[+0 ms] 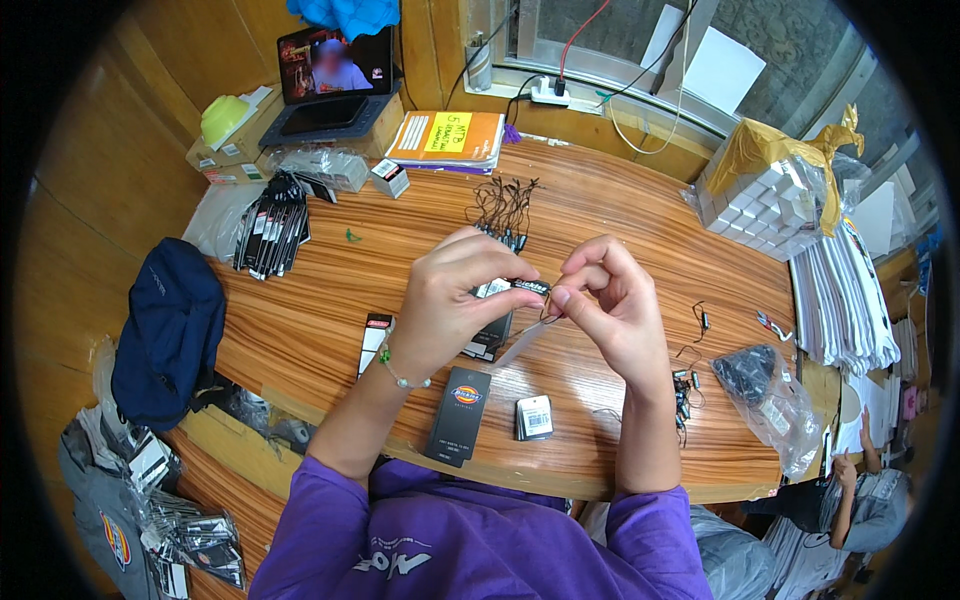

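Note:
Over the middle of the table, my left hand (450,295) is closed, pinching a small black tag seal (531,287) between thumb and fingers. Close beside it, my right hand (615,310) pinches the thin black cord of that seal. A pale hang tag (520,345) dangles at the cord below my fingertips. Behind my left hand lie black printed tags (488,338), partly covered. Nearer to me are a stack of long black hang tags (460,415) and a small stack of white barcode tags (534,418). Beyond my hands sits a bunch of corded black seals (505,212).
Loose corded seals (683,395) and a plastic bag (765,405) lie at right. A wrapped block of white boxes (765,200) and paper stacks (845,295) stand farther right. At left are more black tags (272,235), a navy pouch (168,335) and a tablet (337,70).

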The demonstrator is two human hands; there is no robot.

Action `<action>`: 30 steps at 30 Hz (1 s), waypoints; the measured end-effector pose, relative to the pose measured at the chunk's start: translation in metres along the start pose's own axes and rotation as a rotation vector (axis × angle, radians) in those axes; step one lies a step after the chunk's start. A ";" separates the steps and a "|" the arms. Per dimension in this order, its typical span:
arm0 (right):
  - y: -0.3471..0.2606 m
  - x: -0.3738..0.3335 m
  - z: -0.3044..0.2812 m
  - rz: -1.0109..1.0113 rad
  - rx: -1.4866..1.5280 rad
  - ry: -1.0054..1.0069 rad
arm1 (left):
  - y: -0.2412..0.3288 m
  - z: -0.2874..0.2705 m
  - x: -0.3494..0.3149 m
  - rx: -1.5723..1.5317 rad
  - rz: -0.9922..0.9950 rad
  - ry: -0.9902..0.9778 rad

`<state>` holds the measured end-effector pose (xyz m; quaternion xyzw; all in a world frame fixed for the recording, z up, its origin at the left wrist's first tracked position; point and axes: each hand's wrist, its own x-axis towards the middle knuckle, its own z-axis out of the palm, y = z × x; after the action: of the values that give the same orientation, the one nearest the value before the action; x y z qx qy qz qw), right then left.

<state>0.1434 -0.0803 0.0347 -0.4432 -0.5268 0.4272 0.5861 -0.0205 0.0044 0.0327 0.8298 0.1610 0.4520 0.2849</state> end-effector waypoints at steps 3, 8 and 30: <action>-0.001 0.000 0.000 0.045 0.082 -0.039 | -0.003 -0.002 0.001 -0.001 0.038 -0.037; 0.007 0.004 -0.006 0.067 0.240 -0.141 | -0.005 -0.005 0.004 -0.177 -0.009 -0.131; 0.042 0.027 -0.014 0.032 0.612 0.061 | -0.045 0.036 -0.019 -0.746 -0.402 -0.282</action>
<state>0.1582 -0.0451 -0.0007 -0.2671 -0.3489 0.5616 0.7011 -0.0012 0.0183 -0.0234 0.6761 0.1046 0.2973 0.6660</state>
